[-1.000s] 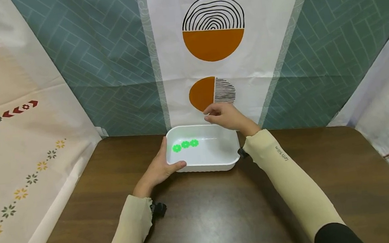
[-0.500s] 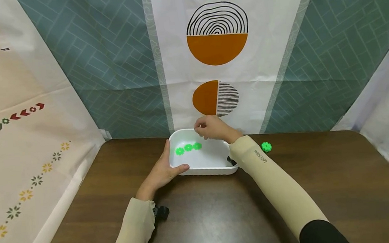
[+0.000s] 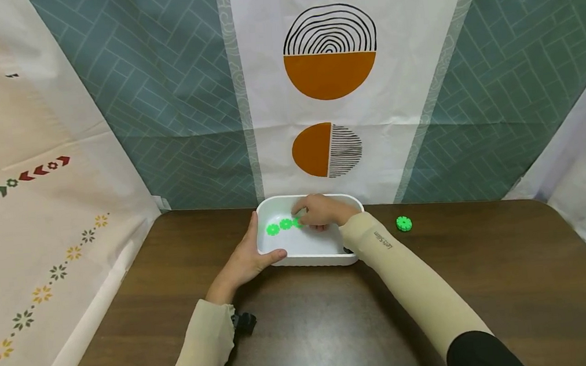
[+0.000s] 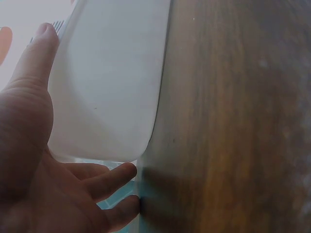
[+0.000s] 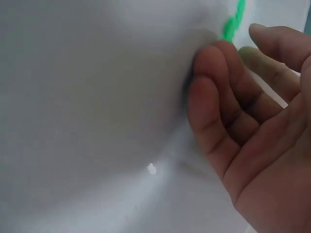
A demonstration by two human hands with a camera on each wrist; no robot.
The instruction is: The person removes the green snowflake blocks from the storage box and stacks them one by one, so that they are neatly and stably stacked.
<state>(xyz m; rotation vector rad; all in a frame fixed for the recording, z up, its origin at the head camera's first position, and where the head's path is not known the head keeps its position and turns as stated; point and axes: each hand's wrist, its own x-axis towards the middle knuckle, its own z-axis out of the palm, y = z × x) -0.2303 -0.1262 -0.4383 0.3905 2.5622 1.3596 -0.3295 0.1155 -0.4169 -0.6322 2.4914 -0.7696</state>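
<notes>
A white plastic tray (image 3: 310, 256) stands on the table by the back wall hanging. Three green flower-shaped pieces (image 3: 273, 229) lie in a row inside it, toward its left. My left hand (image 3: 247, 257) holds the tray's front left corner. Its thumb lies along the front rim; the fingers (image 4: 114, 182) are beside the left end. My right hand (image 3: 319, 211) reaches down into the tray, its fingertips right at the rightmost green piece and partly covering it. In the right wrist view, several fingers (image 5: 206, 97) curl loosely, with green pieces (image 5: 233, 22) just beyond them.
A small stack of green flower-shaped pieces (image 3: 403, 224) sits on the brown wooden table (image 3: 477, 260), right of the tray. A patterned cloth (image 3: 342, 149) hangs directly behind the tray. On the left, a cream cloth (image 3: 33, 258) borders the table.
My right hand has come down from above the tray's back rim to the rightmost green piece. The stack on the right has come out from behind my arm. My left hand stays at the tray.
</notes>
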